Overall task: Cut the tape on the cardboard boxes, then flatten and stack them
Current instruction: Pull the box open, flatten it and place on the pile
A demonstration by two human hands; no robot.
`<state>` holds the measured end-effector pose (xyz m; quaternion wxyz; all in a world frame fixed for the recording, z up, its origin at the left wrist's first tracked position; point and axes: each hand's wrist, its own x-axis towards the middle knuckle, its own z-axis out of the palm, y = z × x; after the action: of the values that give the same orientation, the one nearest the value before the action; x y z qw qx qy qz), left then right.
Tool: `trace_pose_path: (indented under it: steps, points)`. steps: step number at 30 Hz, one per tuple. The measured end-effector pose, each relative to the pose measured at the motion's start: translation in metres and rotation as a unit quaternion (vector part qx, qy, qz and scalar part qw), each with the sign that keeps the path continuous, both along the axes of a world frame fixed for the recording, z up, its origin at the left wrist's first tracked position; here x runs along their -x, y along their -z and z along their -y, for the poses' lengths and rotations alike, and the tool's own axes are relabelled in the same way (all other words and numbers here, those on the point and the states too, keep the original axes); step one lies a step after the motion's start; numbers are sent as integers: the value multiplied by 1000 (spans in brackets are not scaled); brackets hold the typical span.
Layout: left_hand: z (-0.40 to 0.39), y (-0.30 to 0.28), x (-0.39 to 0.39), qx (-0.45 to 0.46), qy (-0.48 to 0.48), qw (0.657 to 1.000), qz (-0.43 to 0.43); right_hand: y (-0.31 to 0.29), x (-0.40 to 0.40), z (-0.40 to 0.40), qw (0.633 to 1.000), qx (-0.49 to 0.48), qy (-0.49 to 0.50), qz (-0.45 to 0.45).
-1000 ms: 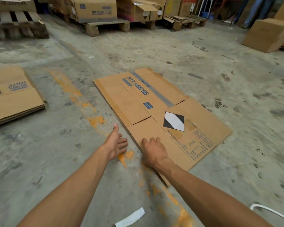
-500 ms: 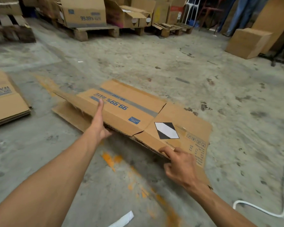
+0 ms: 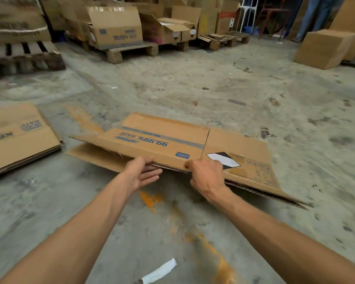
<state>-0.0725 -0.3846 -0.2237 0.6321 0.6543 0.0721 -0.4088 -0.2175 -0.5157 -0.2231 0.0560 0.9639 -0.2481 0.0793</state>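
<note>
Though gripped by both hands' curled fingers (image 3: 195, 163), flattened cardboard box (image 3: 164, 140), near edge up, w/ blue print.

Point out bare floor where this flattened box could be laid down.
Bare concrete lies between the flattened box and the pallets, and right of it toward the closed carton. Left is taken by the flat stack; the near floor holds a white scrap.
</note>
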Motion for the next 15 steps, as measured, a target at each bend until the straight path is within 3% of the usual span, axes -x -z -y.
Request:
trace_pose_path:
  steps: [2,4,6,7,9,11,13,15]
  points:
    - [-16,-9,-2,-42,-7,999,29,2,0,2,997,15,-71,-3]
    - [-29,-13,-8,-131,-128,972,146,7,4,3,994,34,-107,10]
    - [-45,-24,-15,-213,-228,892,326,13,14,3,991,62,-121,20]
    - [-53,-29,-18,-233,-219,858,403,17,20,3,988,75,-130,22]
    - [-69,-32,-27,-277,-125,795,524,26,30,7,985,59,-159,37]
    - [-83,-27,-39,-352,-18,741,571,30,35,10,977,41,-198,60]
    - [-97,-16,-50,-397,80,743,533,32,34,3,969,34,-234,72]
    - [-110,0,-52,-385,184,779,459,35,28,-8,964,20,-262,46]
